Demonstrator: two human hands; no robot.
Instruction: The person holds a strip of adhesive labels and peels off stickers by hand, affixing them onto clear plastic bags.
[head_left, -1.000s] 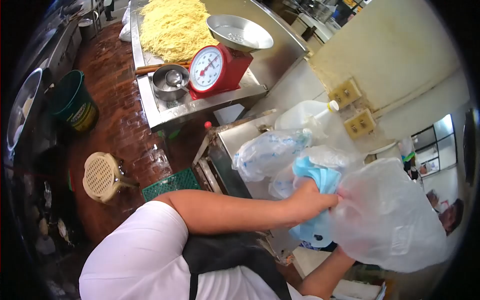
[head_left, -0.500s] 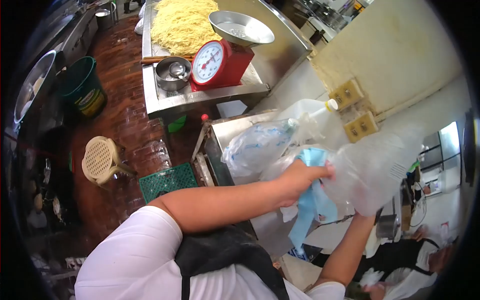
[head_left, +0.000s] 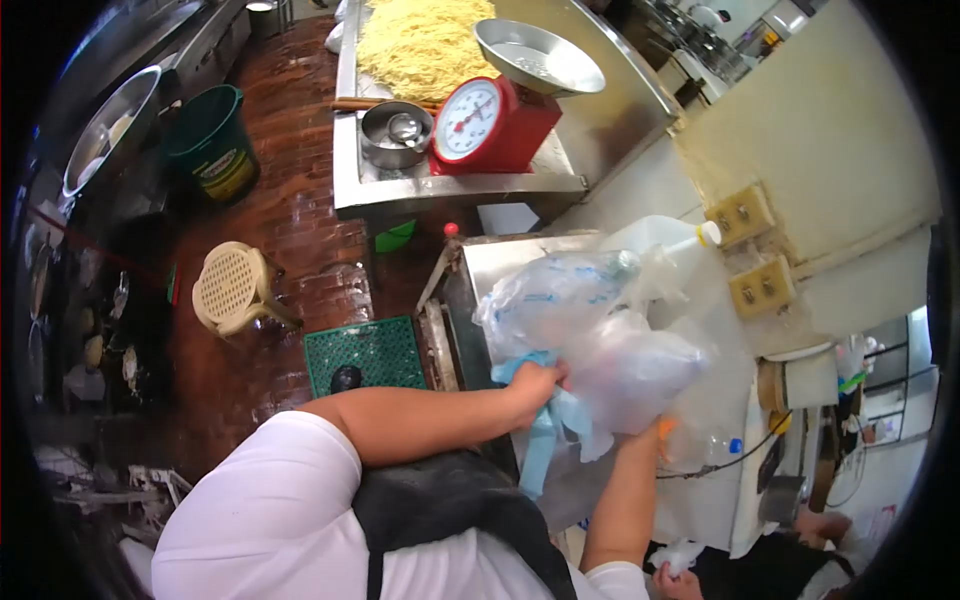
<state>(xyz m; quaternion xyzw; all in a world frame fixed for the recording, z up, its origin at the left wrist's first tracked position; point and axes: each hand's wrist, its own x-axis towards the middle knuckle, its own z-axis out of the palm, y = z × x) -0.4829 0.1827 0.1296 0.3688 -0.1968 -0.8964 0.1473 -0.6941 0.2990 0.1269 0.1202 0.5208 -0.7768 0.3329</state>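
My left hand is closed on a light blue plastic bag, whose strips hang below the fingers. Beside it my right hand goes into or behind a cloudy clear plastic bag; the film hides and blurs its fingers. Just beyond both hands, on the metal-topped table, lies a bulging clear bag with blue print.
A white jug stands against the wall by two outlets. Farther off, a red scale, a steel bowl and yellow noodles occupy a steel table. A stool and green bucket stand left; a co-worker's hand shows lower right.
Both hands have moved left and nearer my body, carrying the blue bag and the cloudy bag along. The view has turned rightward, so the surroundings shift in the frame.
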